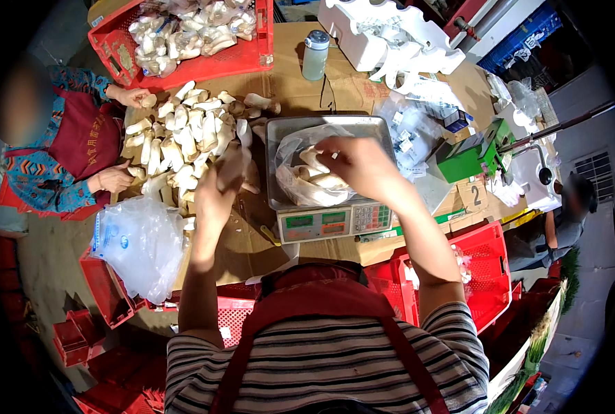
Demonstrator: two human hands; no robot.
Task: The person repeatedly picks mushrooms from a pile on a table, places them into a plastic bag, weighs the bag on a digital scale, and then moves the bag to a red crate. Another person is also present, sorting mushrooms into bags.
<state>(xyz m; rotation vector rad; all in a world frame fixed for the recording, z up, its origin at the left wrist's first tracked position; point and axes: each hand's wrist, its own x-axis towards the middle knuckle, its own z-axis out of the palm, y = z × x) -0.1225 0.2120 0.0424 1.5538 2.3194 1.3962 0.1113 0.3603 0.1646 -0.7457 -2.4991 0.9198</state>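
Observation:
My right hand (pixel 361 168) is over an open clear plastic bag (pixel 315 135), its bent fingers close to a king oyster mushroom (pixel 312 159) at the top of the contents. Whether they grip it is unclear. The bag, with several mushrooms in it, rests on the metal pan (pixel 380 135) of a digital scale (pixel 315 223). Blurred by motion, my left hand (pixel 217 194) is at the right edge of a heap of king oyster mushrooms (pixel 196 129). A pale, smeared shape shows at its fingertips; I cannot tell if it is held.
Across the heap, a co-worker's hand (pixel 134 97) holds a mushroom. Plastic bags (pixel 136 248) lie at the near left table edge. A red crate (pixel 263 36) of bagged mushrooms, a water bottle (pixel 315 56), a white foam box (pixel 348 39) and a green box (pixel 467 158) surround the scale.

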